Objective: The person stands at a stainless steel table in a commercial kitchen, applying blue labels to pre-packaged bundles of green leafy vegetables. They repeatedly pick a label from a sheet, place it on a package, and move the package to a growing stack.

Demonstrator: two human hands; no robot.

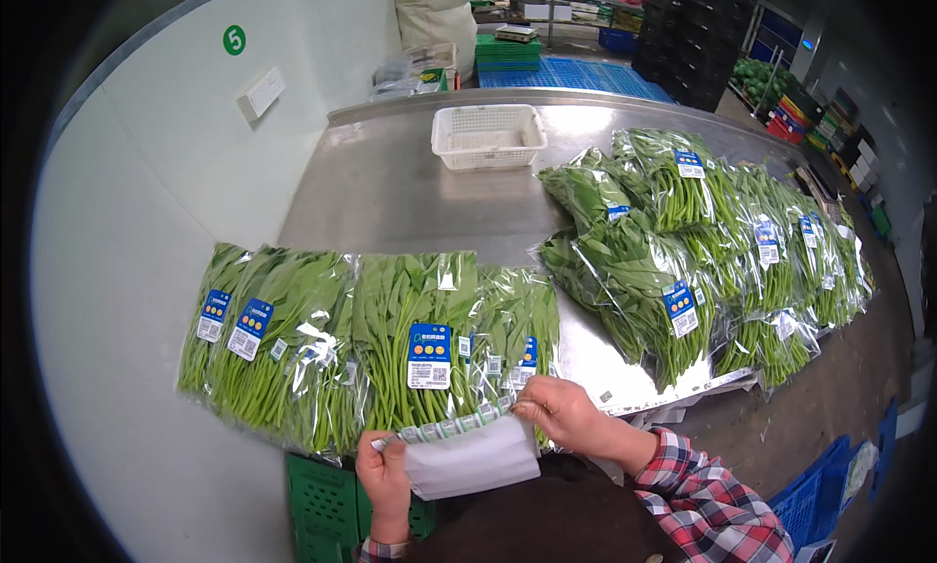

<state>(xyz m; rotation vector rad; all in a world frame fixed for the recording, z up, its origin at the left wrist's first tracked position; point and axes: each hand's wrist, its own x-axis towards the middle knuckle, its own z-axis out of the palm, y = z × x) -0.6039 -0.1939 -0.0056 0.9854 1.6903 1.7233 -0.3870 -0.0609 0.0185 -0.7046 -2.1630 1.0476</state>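
My left hand (pixel 386 475) grips the left end of a white sticker sheet (pixel 468 457), thumb on top. Small printed labels run in a row along its upper edge. At the sheet's right end, my right hand (pixel 560 415) pinches the row of labels between thumb and fingers. Just beyond the sheet lies a clear bag of leafy green vegetables (pixel 417 292) with a blue and white label (pixel 430 356) and a small square sticker (pixel 465 346). More such bags (pixel 278 321) lie to its left, and another bag (pixel 505 307) to its right.
Bagged greens (pixel 659 270) are heaped on the right of the metal table (pixel 366 190). Towards the back stands a white plastic basket (pixel 489 153). A pale wall (pixel 168 197) borders the left side. Green crates (pixel 322 504) sit below the front edge, and a blue crate (pixel 812 490) is at lower right.
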